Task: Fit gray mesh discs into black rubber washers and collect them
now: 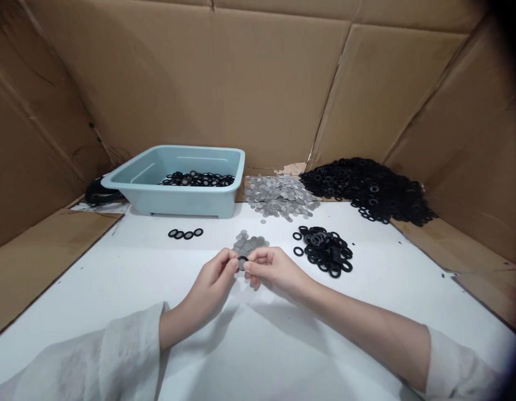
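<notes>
The left sleeve [84,362], from where I am standing, is showing grey-white, loose and faintly blotched, its broad cuff [135,345] ending near the wrist [169,327]; the right sleeve [454,365], similarly pale, is ending higher, along the forearm [366,324].

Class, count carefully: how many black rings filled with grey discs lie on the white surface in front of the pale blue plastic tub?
4, in one row before the pale blue plastic tub: leftmost ring, second ring, third ring, rightmost ring. None there appears hidden.
</notes>
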`<state>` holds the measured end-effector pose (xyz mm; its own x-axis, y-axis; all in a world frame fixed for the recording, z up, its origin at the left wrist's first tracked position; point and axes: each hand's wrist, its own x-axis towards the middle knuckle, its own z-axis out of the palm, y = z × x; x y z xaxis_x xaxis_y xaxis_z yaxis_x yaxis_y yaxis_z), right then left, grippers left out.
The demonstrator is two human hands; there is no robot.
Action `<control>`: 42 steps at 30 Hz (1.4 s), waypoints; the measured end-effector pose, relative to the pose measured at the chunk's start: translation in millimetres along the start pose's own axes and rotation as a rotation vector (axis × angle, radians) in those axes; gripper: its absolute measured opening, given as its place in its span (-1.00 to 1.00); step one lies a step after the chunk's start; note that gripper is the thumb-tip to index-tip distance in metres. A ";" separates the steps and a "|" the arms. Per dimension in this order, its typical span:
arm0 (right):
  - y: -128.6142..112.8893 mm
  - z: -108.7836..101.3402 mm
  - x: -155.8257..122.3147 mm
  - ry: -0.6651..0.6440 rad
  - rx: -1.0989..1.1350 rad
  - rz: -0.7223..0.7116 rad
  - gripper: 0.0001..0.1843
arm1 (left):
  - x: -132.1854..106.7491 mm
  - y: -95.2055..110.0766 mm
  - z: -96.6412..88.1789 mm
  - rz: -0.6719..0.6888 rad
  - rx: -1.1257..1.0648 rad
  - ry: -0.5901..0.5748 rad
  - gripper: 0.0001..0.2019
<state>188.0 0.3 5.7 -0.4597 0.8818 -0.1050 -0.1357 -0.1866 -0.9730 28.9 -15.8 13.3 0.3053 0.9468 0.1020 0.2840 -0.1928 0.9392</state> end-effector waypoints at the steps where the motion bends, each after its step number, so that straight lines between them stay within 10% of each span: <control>1: -0.6 -0.2 -0.4 -0.007 -0.017 0.008 -0.69 | 0.4 -0.6 -0.1 -0.008 0.017 -0.009 -0.77; 20: -10.5 3.6 -11.0 0.005 -0.720 -0.267 -0.92 | 1.1 6.1 -2.5 -0.090 -0.127 0.034 -0.83; 42: -4.5 -7.3 0.7 -0.046 -0.191 0.036 -0.73 | -1.7 -3.2 -2.9 -0.047 0.088 -0.035 -0.77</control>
<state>194.7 4.8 8.5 -0.5019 0.8544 -0.1347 0.0482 -0.1279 -0.9906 24.9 -16.1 11.1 0.3212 0.9459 0.0459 0.3768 -0.1721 0.9102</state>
